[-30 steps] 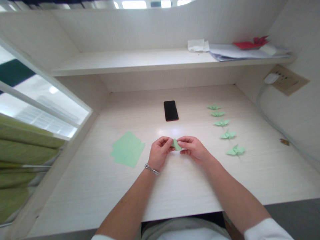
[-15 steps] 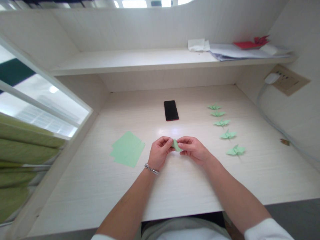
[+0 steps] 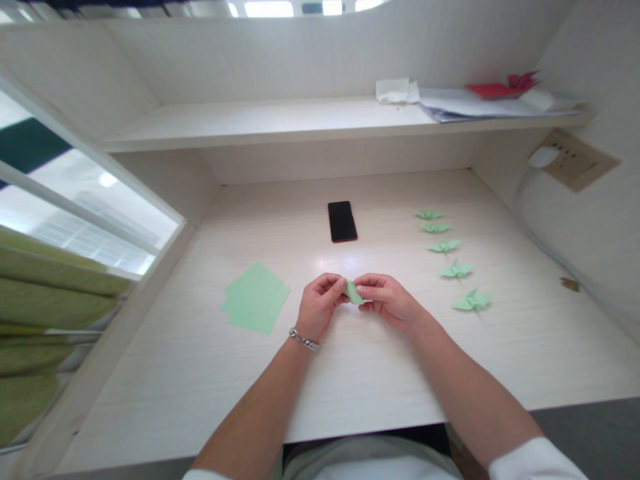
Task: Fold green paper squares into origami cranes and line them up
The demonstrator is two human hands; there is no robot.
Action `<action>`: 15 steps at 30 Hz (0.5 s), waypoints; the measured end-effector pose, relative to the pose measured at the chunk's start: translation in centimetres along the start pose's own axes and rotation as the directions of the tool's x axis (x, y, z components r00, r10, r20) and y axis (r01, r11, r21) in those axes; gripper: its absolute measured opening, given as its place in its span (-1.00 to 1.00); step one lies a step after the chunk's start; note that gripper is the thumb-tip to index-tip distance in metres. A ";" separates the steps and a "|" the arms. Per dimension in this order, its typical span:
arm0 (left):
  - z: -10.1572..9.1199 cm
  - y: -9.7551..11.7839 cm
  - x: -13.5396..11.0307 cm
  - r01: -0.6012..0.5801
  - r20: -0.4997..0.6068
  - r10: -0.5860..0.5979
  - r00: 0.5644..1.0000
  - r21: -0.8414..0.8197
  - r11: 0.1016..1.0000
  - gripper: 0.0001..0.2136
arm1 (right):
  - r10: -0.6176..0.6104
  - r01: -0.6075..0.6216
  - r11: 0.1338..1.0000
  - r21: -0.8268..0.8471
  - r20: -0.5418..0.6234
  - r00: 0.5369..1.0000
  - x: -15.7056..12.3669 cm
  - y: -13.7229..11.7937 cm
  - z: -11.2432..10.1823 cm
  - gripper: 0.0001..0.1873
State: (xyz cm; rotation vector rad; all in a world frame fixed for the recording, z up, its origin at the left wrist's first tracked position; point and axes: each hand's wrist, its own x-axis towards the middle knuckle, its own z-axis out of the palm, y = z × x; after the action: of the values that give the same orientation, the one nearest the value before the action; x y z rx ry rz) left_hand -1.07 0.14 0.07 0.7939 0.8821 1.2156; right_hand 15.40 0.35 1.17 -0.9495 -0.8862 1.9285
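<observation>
Between my two hands is a small folded piece of green paper (image 3: 353, 293), held a little above the desk. My left hand (image 3: 321, 300) pinches its left end with thumb and fingers; a chain bracelet (image 3: 303, 339) circles that wrist. My right hand (image 3: 387, 299) grips the right side of the same paper, fingers closed. The fingers partly cover the folds. Left of my hands lies a loose stack of green paper sheets (image 3: 257, 300). Several green paper cranes, the nearest one (image 3: 473, 301) included, stand in a column to the right.
Behind my hands a black phone (image 3: 343, 221) lies on the desk (image 3: 350, 387). Papers (image 3: 480, 105) and a red paper piece (image 3: 493, 89) rest on the shelf (image 3: 260, 120). A white charger cable (image 3: 545, 250) runs down from the wall socket (image 3: 575, 160) at right.
Almost nothing differs. The folded paper and my right hand have shifted very slightly; both hands keep their hold.
</observation>
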 end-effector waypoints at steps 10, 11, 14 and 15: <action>0.0 0.2 -0.1 -0.016 0.025 0.015 1.000 0.021 1.000 -0.81 | -0.007 0.008 0.999 -0.041 0.011 1.000 0.1 0.0 0.0 -0.72; 0.0 0.2 0.0 -0.019 0.025 0.018 1.000 0.023 1.000 -0.81 | -0.020 0.020 0.998 -0.064 0.003 1.000 0.1 0.1 0.0 -0.72; -0.1 0.0 0.1 -0.031 0.012 0.030 0.999 0.042 0.999 -0.81 | -0.149 0.132 0.966 -0.221 -0.059 0.987 0.2 0.3 0.3 -0.74; -0.2 0.0 0.1 -0.038 0.003 0.038 0.999 0.060 0.997 -0.81 | -0.228 0.192 0.931 -0.310 -0.084 0.970 0.2 0.4 0.5 -0.75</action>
State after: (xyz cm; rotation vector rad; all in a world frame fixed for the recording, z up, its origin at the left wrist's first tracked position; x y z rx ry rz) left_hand -1.19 0.28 -0.05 0.8637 0.9089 1.2259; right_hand 14.77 0.19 1.02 -1.0849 -1.1828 1.5658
